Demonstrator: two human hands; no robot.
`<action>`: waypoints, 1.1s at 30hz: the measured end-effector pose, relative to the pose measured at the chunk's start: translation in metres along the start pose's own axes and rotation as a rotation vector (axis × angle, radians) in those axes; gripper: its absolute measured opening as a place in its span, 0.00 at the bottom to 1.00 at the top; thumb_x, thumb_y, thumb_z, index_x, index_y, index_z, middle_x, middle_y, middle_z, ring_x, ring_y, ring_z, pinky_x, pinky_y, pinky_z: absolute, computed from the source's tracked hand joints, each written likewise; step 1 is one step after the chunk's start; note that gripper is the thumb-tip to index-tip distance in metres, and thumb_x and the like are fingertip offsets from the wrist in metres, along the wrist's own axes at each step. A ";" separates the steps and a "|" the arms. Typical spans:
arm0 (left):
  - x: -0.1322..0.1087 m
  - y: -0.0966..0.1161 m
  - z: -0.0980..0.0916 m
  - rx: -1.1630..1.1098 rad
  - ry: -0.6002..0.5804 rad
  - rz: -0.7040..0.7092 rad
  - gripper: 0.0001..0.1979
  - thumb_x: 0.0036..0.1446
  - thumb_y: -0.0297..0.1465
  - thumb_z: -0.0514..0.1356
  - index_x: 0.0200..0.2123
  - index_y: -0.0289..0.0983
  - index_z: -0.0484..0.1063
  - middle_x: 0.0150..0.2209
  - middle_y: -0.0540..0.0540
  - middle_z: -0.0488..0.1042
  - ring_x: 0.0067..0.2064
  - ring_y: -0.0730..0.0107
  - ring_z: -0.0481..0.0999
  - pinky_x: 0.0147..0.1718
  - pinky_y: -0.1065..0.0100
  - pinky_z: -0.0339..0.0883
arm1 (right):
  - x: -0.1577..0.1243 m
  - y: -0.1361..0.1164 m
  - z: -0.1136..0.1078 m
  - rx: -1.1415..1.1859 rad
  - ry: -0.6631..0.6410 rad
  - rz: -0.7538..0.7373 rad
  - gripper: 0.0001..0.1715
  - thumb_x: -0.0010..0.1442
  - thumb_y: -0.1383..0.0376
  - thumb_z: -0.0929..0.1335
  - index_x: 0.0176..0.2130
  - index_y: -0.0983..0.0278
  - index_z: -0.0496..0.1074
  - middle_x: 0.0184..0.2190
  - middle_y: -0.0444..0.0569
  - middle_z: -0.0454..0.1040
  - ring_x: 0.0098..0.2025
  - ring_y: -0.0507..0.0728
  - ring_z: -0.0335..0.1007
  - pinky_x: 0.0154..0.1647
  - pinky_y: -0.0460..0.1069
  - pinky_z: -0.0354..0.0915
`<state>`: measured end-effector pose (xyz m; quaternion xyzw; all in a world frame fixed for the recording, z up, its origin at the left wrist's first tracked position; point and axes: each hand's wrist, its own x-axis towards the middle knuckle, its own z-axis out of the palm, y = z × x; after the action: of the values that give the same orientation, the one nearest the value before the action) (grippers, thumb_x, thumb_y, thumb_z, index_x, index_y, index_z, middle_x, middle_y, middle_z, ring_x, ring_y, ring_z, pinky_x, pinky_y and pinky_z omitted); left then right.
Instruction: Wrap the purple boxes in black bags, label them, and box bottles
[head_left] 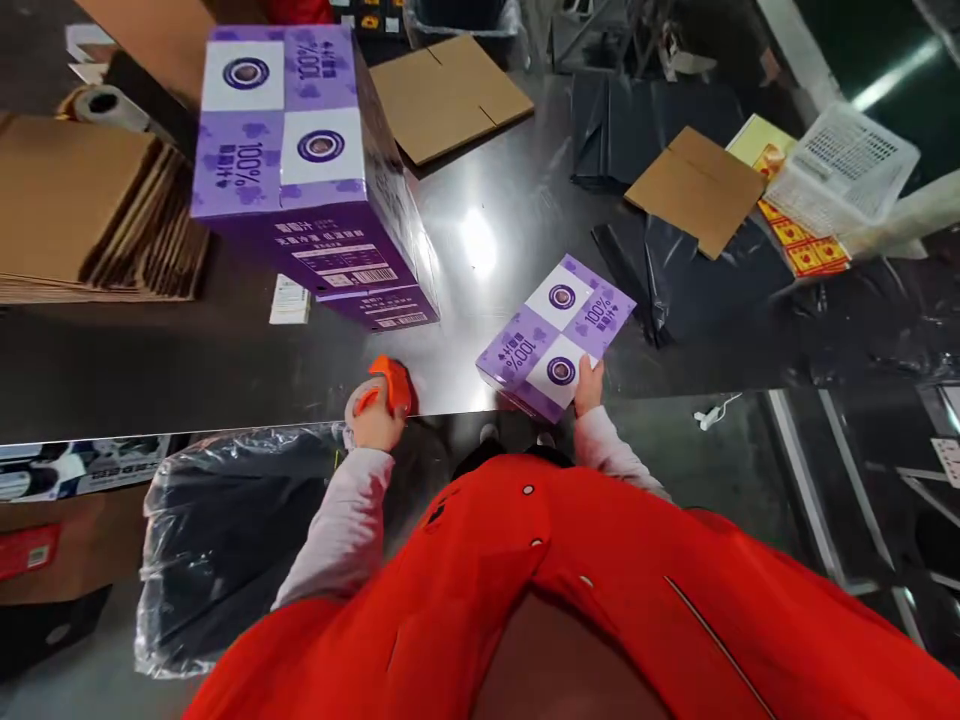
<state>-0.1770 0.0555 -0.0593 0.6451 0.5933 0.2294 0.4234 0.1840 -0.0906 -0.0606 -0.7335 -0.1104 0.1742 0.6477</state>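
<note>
My left hand [373, 420] is closed round an orange tape dispenser [390, 385] at the near edge of the steel table [487, 230]. My right hand [589, 385] grips the near corner of a small purple and white carton [555, 335] lying flat by the table edge. A large purple carton [307, 170] with the same print stands further back on the left, apart from both hands.
Flattened brown cardboard is stacked at far left [82, 210], with more sheets at the back [446, 95] and right [697, 185]. Black plastic bags [675, 260] lie on the right, a white basket [844, 165] beyond. A bagged bin [225, 530] stands below left.
</note>
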 end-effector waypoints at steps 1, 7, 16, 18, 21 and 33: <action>-0.020 0.007 -0.001 0.055 -0.006 0.009 0.27 0.51 0.46 0.70 0.51 0.37 0.77 0.34 0.37 0.74 0.61 0.19 0.72 0.64 0.27 0.56 | 0.004 -0.003 -0.012 -0.131 -0.045 -0.115 0.46 0.54 0.38 0.71 0.61 0.63 0.69 0.68 0.67 0.69 0.75 0.71 0.60 0.76 0.72 0.54; -0.080 0.098 0.025 0.376 0.236 0.125 0.34 0.63 0.32 0.61 0.72 0.33 0.68 0.42 0.34 0.73 0.58 0.28 0.71 0.67 0.25 0.46 | 0.038 -0.023 -0.066 -0.693 -0.931 -0.804 0.51 0.60 0.30 0.67 0.66 0.59 0.74 0.71 0.61 0.68 0.79 0.79 0.50 0.78 0.81 0.28; -0.064 0.157 0.081 0.454 0.048 0.111 0.25 0.58 0.20 0.64 0.59 0.33 0.79 0.34 0.41 0.75 0.57 0.40 0.75 0.69 0.39 0.50 | 0.060 -0.031 -0.057 -0.835 -1.110 -1.005 0.41 0.64 0.41 0.73 0.68 0.54 0.73 0.74 0.58 0.65 0.77 0.77 0.53 0.77 0.81 0.29; -0.082 0.159 0.067 0.550 0.153 0.050 0.28 0.60 0.20 0.62 0.64 0.32 0.76 0.38 0.38 0.77 0.58 0.39 0.75 0.68 0.37 0.52 | 0.055 -0.033 -0.045 -0.819 -1.085 -1.045 0.36 0.63 0.43 0.76 0.63 0.55 0.79 0.70 0.58 0.71 0.74 0.76 0.58 0.76 0.78 0.38; -0.119 0.166 0.049 0.767 0.318 -0.099 0.33 0.64 0.23 0.61 0.72 0.31 0.68 0.45 0.32 0.80 0.56 0.38 0.77 0.63 0.38 0.59 | 0.031 -0.043 -0.011 -0.854 -1.016 -0.991 0.35 0.60 0.43 0.78 0.59 0.58 0.81 0.64 0.60 0.75 0.65 0.73 0.64 0.69 0.70 0.53; -0.111 0.167 0.123 0.647 0.348 -0.274 0.34 0.64 0.18 0.57 0.73 0.26 0.62 0.47 0.29 0.79 0.57 0.35 0.79 0.61 0.34 0.61 | -0.015 -0.067 0.052 -0.899 -1.096 -1.057 0.28 0.68 0.56 0.74 0.63 0.67 0.76 0.61 0.66 0.73 0.62 0.73 0.63 0.58 0.64 0.62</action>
<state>-0.0044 -0.0740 0.0341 0.6115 0.7785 0.0781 0.1179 0.1538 -0.0400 0.0024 -0.5853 -0.7879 0.1192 0.1498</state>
